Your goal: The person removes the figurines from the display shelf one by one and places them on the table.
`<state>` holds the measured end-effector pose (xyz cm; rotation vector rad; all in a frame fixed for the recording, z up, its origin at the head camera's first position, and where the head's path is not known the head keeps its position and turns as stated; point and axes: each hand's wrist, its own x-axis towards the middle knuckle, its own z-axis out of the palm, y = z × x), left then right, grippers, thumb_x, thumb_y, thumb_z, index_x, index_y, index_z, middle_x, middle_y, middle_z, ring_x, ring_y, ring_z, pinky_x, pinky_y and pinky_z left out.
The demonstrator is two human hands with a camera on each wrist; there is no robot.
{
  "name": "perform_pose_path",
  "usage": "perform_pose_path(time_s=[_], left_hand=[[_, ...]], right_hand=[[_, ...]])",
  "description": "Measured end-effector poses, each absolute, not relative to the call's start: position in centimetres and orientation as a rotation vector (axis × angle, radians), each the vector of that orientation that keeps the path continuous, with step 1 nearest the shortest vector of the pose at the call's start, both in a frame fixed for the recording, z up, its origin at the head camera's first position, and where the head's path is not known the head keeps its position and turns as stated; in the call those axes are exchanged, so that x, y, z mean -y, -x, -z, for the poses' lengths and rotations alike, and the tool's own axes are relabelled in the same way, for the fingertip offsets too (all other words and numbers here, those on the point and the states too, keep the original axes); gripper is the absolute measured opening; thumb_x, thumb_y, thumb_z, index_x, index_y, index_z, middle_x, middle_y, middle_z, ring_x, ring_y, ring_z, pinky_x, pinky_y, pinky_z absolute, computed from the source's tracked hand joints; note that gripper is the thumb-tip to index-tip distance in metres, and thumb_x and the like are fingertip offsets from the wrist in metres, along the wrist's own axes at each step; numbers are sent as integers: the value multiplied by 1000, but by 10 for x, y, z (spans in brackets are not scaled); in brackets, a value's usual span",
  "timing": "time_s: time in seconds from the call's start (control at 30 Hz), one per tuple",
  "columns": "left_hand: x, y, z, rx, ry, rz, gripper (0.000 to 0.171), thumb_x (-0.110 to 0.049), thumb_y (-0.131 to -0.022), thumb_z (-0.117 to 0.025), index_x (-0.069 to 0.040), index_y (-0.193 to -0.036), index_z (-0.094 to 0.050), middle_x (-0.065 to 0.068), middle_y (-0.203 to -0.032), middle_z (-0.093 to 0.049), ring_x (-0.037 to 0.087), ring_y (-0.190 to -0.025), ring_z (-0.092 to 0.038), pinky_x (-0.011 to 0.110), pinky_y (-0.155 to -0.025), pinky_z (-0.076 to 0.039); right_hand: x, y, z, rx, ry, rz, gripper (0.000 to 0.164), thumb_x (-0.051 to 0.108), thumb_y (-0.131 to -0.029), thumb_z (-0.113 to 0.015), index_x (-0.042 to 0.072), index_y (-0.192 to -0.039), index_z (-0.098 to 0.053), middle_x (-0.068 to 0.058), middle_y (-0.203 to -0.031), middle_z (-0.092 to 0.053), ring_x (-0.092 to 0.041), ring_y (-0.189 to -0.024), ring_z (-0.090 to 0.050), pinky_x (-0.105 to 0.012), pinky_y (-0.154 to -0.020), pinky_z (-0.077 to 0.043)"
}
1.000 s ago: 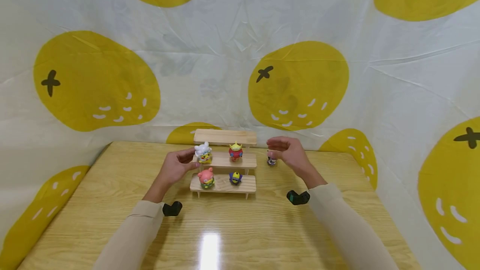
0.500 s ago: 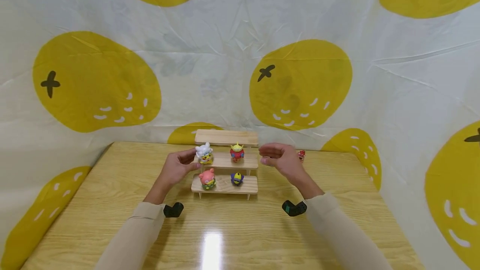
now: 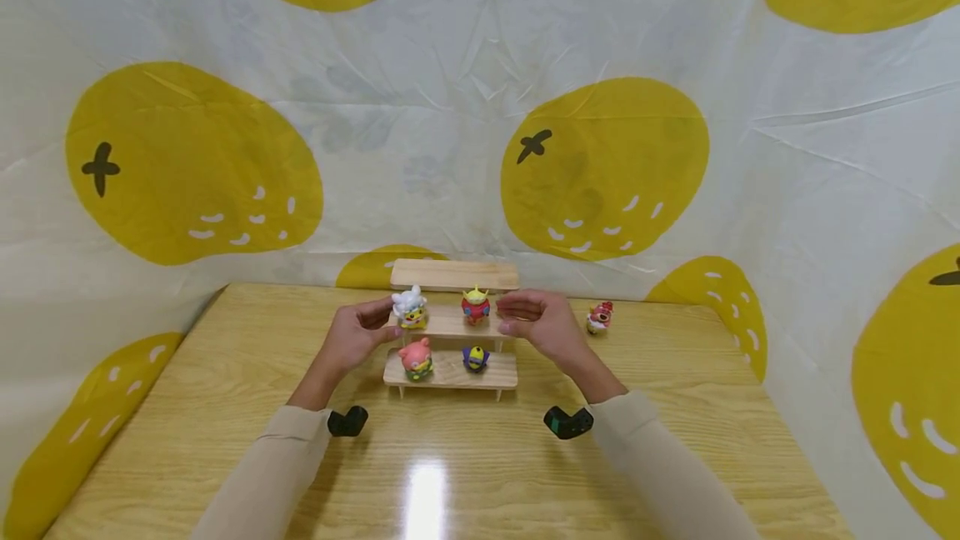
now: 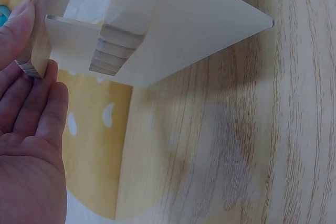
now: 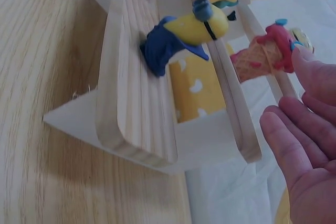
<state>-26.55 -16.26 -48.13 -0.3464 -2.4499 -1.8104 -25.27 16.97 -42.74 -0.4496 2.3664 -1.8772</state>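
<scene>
A three-tier wooden display stand (image 3: 450, 369) stands at the table's back. My left hand (image 3: 356, 333) holds the left end of its middle shelf, thumb in front, fingers behind. In the left wrist view that shelf end (image 4: 38, 51) lies between thumb and fingers. A white-and-yellow figurine (image 3: 409, 308) stands beside it. My right hand (image 3: 547, 327) is at the shelf's right end with relaxed fingers and nothing gripped. A red figurine with a yellow head (image 3: 476, 307) stands near its fingertips; the right wrist view shows a waffle-cone body (image 5: 257, 59), overlapped by the thumb (image 5: 312, 72).
On the lowest shelf are a pink figurine (image 3: 416, 358) and a yellow-and-blue caped figurine (image 3: 475, 358). Another red figurine (image 3: 599, 318) stands on the table (image 3: 637, 440) to the right. A fruit-print cloth (image 3: 420, 182) hangs behind the table.
My right hand has moved left to the stand's right end, uncovering the red figurine on the right. The small dark-and-white figurine seen earlier is out of sight. My left hand stays put.
</scene>
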Motion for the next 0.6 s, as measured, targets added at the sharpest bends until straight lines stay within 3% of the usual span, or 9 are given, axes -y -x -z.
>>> perform_pose_path(time_s=[0.6], left_hand=[[163,264,482,2456,322,1801,56,-1,-90,-79,4,-142,-60,25,-143,-62,40,-137,-59,45,-112,-51]], right_hand=[[-141,254,428,-2414,360,1876,53,-1,-88,-81,-3,-138,-64,-24,-138,-67,-37,-129,-66,-36,-106,-59]])
